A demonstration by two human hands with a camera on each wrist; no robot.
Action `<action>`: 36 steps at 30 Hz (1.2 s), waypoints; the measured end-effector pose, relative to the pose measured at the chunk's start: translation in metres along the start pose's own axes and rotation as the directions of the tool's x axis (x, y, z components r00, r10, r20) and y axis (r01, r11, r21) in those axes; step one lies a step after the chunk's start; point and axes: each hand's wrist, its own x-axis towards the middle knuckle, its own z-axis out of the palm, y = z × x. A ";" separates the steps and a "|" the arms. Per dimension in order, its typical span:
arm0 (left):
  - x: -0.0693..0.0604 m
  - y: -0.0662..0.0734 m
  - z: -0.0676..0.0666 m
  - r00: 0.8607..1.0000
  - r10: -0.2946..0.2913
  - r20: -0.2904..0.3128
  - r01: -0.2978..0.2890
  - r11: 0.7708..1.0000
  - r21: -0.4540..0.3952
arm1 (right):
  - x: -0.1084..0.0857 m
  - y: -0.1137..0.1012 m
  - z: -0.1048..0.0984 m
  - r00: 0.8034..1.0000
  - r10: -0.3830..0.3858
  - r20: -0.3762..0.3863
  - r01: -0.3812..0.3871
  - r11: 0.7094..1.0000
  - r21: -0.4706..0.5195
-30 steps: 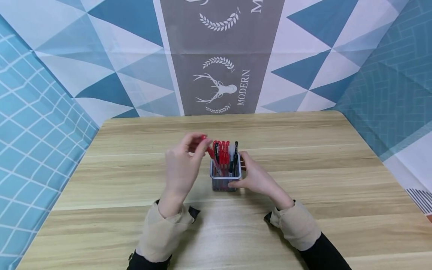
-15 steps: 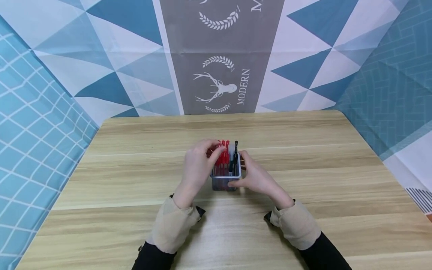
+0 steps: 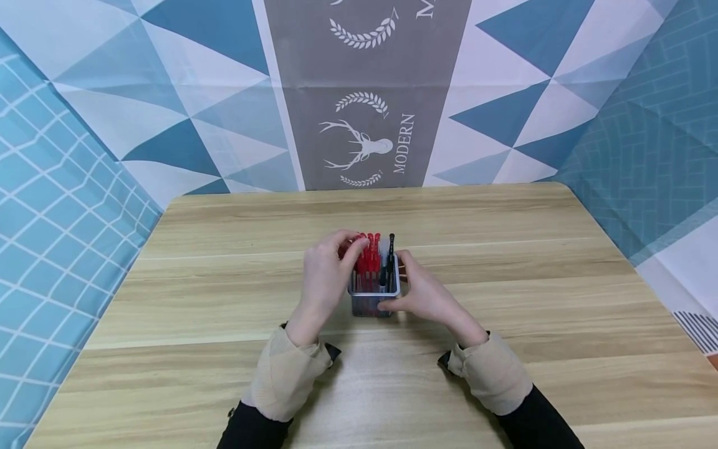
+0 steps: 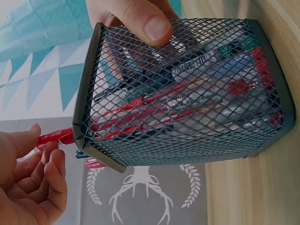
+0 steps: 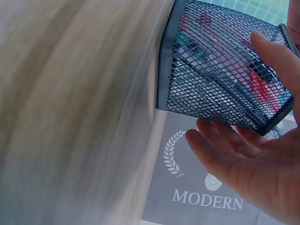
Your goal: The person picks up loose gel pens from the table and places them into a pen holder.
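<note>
A dark mesh pen holder (image 3: pixel 367 305) stands upright on the table. Inside are several red pens (image 3: pixel 374 252) and black pens (image 3: pixel 391 255). At its left side, my left hand (image 3: pixel 325 271) pinches a red pen (image 4: pixel 57 136) between thumb and fingers. The lower part of that pen is inside the holder, seen through the mesh in the left wrist view. My right hand (image 3: pixel 417 290) grips the holder from the right. In the right wrist view its thumb lies on one mesh side and its fingers on another.
The wooden table (image 3: pixel 196 299) extends around the holder on every side. Behind it hangs a patterned cloth backdrop (image 3: pixel 359 87) with a deer print. A blue tiled-pattern sheet (image 3: pixel 67 231) borders the left edge.
My left hand has moved right and slightly down, bringing the tilted red pen deeper into the holder. In the last half second it shifts only slightly. My right hand stays on the holder.
</note>
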 end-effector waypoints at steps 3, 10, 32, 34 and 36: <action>0.000 -0.001 0.001 1.000 0.004 0.011 -0.004 1.000 0.011 | 0.000 0.000 0.000 1.000 -0.003 -0.001 0.003 1.000 0.001; -0.001 -0.006 0.008 0.995 0.091 0.027 -0.093 0.990 0.109 | 0.000 0.001 0.001 1.000 -0.007 -0.003 0.007 1.000 -0.003; -0.004 -0.003 0.015 0.988 0.154 0.024 -0.156 0.978 0.141 | 0.001 0.002 0.000 1.000 0.005 0.008 -0.005 1.000 0.002; -0.004 -0.003 0.017 0.988 0.149 0.036 -0.152 0.975 0.163 | 0.000 0.002 0.000 1.000 0.005 0.008 -0.005 1.000 0.003; -0.005 -0.002 0.017 0.989 0.145 0.036 -0.149 0.973 0.175 | 0.000 0.002 0.000 1.000 0.003 0.008 -0.003 1.000 0.006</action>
